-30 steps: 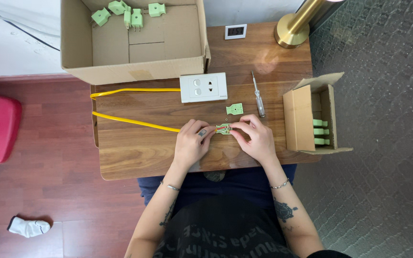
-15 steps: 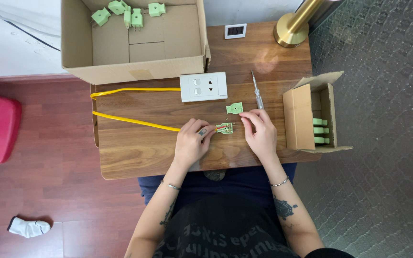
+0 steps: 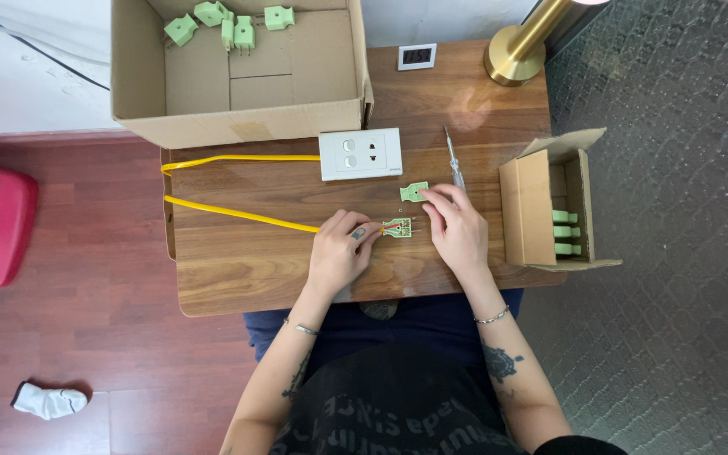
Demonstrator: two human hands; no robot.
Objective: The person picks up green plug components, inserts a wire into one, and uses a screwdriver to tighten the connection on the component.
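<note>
An open green plug half (image 3: 398, 227) lies on the wooden table (image 3: 238, 270), with a yellow cable (image 3: 238, 216) running into it from the left. My left hand (image 3: 339, 253) pinches the cable end right at that plug half. My right hand (image 3: 458, 229) lies to the right of it, its fingertips reaching up to a loose green plug cover (image 3: 414, 192) and touching its right edge. A thin screwdriver (image 3: 454, 162) lies just above my right hand.
A white wall socket (image 3: 361, 154) sits above my hands. A big cardboard box (image 3: 136, 76) at the back holds several green plugs (image 3: 229, 21). A small open carton (image 3: 531, 206) on the right holds more. A brass lamp base (image 3: 511, 63) and a small display (image 3: 416, 56) stand far right.
My right hand left the open plug half and moved up and right to the loose green cover. My left hand stayed on the cable end.
</note>
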